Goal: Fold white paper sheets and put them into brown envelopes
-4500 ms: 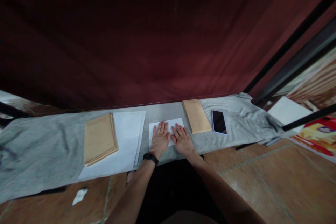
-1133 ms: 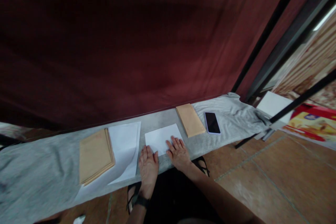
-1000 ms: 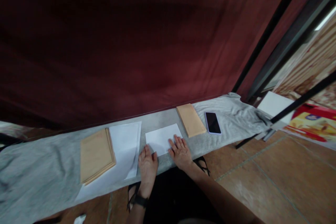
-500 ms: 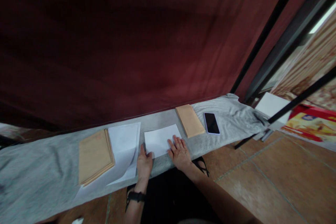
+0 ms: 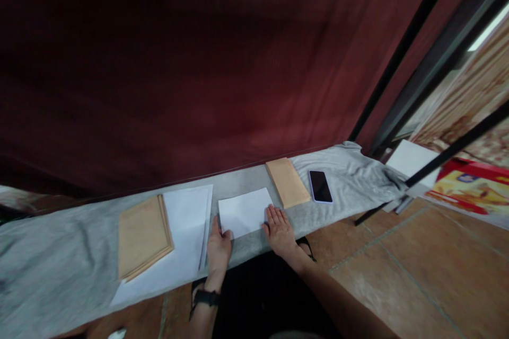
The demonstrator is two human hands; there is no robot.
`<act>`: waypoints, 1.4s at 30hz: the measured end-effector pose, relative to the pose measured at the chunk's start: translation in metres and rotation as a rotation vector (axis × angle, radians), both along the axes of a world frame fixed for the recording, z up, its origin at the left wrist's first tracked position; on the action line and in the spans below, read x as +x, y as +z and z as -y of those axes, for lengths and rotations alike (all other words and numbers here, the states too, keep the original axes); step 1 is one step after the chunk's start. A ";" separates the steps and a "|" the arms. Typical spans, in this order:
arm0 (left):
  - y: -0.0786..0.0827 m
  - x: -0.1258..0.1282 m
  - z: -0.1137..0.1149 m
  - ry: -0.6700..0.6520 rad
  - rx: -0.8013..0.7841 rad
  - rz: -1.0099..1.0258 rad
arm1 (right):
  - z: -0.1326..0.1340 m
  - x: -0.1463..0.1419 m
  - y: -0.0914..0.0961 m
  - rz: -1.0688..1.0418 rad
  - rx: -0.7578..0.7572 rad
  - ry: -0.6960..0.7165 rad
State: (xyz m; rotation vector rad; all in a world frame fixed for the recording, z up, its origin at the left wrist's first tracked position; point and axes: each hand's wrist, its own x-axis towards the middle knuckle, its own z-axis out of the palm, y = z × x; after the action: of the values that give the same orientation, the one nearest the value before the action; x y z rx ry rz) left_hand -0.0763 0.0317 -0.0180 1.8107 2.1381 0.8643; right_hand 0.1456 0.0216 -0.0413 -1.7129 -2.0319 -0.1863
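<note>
Right hand [image 5: 280, 231] has slid outward since the picture half a second ago, from on top of the small white paper [image 5: 244, 213] to its right edge; left hand [image 5: 219, 250] has hardly shifted. Lower edge of the large white sheets [image 5: 190, 222], curled up then, now lies flatter.

Largest first, as I see it from my remote station. Dark red curtain [image 5: 246, 74] fills the upper view. Below it, grey cloth [image 5: 59, 259] covers a long, narrow surface. Large white sheets lie on its left part, with a stack of brown envelopes [image 5: 142, 235] partly over them. Single brown envelope [image 5: 287, 183] lies just right of the small white paper. Contents of all envelopes: I cannot tell.

Small white paper lies flat on the cloth, between my two hands. Right hand: palm down, fingers extended, fingertips at the paper's edge, gripping nothing. Left hand: thumb and forefinger parted at the lower left corner; whether they pinch it, I cannot tell. Phone [image 5: 320, 187] lies right of the single envelope, screen dark.
</note>
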 end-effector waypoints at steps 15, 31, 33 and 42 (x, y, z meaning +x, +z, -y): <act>-0.013 0.063 0.035 -0.393 0.103 -0.278 | 0.008 -0.015 0.019 -0.039 -0.179 0.395; -0.013 0.040 0.045 -0.229 0.151 -0.412 | 0.012 0.013 0.015 -0.039 -0.097 0.139; -0.013 0.037 0.047 -0.199 0.158 -0.406 | 0.013 0.018 0.014 -0.039 -0.089 0.122; -0.003 0.036 0.045 -0.160 0.182 -0.361 | 0.013 0.020 0.019 -0.111 -0.097 0.067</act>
State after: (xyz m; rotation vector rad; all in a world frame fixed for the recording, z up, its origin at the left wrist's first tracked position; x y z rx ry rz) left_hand -0.0404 -0.0128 -0.0213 2.3505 2.1294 0.7626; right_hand 0.1657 0.0084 -0.0222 -1.6711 -2.0425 0.0294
